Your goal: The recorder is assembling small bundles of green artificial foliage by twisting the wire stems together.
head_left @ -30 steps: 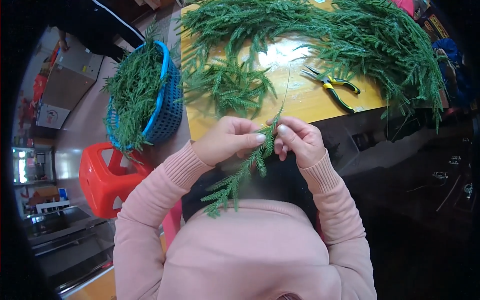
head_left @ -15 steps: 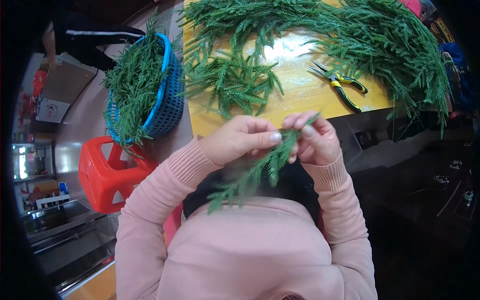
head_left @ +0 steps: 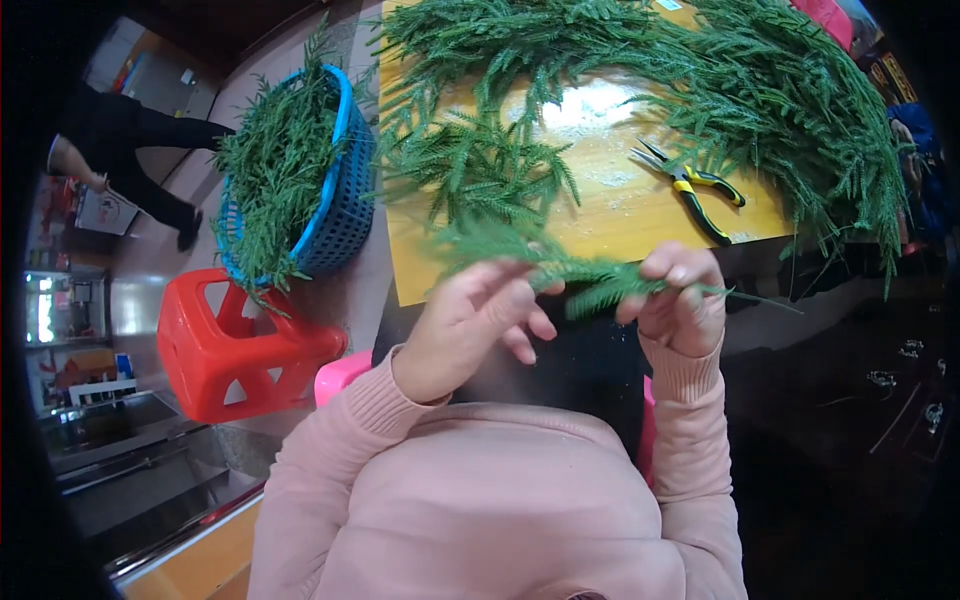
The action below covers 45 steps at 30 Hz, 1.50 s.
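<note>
A green artificial pine sprig [head_left: 600, 285] lies roughly level across the front of my body, its leafy left end blurred by motion. Its stem end is pinched between the thumb and fingers of my right hand [head_left: 685, 300], and a thin bare stem pokes out to the right. My left hand [head_left: 475, 325] is at the sprig's leafy part, fingers apart and loosely curved; the needles partly cover its fingertips. Just beyond, a small pile of similar sprigs [head_left: 480, 170] lies on the yellow table [head_left: 420, 270].
Long-nose pliers [head_left: 695, 195] with black and yellow handles lie on the table. Thick green garland [head_left: 800, 110] lines its far and right sides. To the left stand a blue basket [head_left: 345, 190] full of sprigs and a red stool [head_left: 220, 345]. Another person [head_left: 140, 150] is at the far left.
The sprig has swung up from pointing down-left to nearly level. My right hand has moved right along with its stem, and my left hand's pinch has opened. The other person has shifted.
</note>
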Tool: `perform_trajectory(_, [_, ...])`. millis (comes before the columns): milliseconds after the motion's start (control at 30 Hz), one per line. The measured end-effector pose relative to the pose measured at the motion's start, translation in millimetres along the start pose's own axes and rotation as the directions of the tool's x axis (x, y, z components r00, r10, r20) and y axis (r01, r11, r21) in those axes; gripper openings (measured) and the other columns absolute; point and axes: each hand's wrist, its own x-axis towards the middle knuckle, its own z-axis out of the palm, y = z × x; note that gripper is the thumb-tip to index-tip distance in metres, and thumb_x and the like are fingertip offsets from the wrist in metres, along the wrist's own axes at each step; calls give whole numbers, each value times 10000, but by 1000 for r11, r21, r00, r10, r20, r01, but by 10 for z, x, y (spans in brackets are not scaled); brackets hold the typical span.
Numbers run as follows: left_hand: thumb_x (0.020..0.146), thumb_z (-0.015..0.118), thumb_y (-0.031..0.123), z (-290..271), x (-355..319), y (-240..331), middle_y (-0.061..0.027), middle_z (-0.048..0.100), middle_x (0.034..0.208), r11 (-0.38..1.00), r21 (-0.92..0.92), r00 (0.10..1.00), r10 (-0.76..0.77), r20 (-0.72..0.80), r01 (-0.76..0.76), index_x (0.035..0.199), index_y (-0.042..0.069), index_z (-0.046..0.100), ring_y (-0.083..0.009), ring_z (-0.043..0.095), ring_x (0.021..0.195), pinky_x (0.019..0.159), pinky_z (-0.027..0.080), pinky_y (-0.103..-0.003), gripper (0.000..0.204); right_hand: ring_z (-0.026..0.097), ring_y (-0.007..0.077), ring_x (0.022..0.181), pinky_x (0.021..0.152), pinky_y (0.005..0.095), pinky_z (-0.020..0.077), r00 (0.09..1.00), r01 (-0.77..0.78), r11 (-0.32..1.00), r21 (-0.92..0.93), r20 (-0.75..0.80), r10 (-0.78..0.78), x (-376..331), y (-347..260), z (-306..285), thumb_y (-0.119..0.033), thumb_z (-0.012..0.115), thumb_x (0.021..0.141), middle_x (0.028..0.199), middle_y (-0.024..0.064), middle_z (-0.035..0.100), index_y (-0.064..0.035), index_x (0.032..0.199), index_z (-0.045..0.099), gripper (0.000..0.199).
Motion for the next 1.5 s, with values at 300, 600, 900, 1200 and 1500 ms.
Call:
perform_trajectory(300, [915, 542, 164, -51, -82, -44, -96, 620, 955, 983, 46, 938, 181, -296, -176, 1236, -18, 425, -142, 602, 770, 631, 496, -242, 387, 600, 194, 523, 460, 271, 519, 933, -273, 924, -267, 161, 322, -94, 95, 163, -125, 648, 832, 755, 142, 583, 23, 844, 582, 162])
perform_trajectory(600, [917, 538, 134, -7, 44, -257, -28, 632, 929, 891, 24, 794, 416, -443, -454, 1115, 21, 540, -73, 567, 776, 630, 449, -192, 228, 546, 120, 494, 450, 223, 483, 926, -378, 847, -374, -136, 353, -161, 229, 282, -96, 584, 867, 746, 99, 580, 27, 909, 590, 130])
perform_trajectory(900, [923, 540, 153, -143, 22, -513, 20, 556, 767, 752, 580, 786, 549, -286, -314, 986, 2, 577, -47, 477, 669, 585, 380, -181, 168, 547, 106, 607, 541, 207, 437, 963, -260, 490, -832, -185, 197, -160, 317, 355, -63, 513, 897, 763, 65, 589, 14, 1024, 586, 166])
perform_trajectory(1200, [906, 551, 139, -122, -7, -417, -24, 535, 673, 628, 658, 783, 615, -93, -415, 855, -8, 576, -92, 480, 600, 546, 382, -228, 158, 573, 282, 626, 573, 313, 465, 992, 41, 253, -967, 70, 104, -140, 368, 293, 48, 510, 771, 773, 141, 557, 4, 1032, 569, 271])
perform_trajectory(1500, [888, 558, 132, -65, -54, -379, -46, 550, 637, 715, 611, 884, 464, -50, -340, 801, 4, 584, -125, 527, 594, 552, 411, -259, 157, 582, 295, 651, 563, 364, 479, 983, 133, -42, -990, 126, 135, -196, 374, 359, 67, 550, 653, 765, 106, 547, -42, 989, 576, 354])
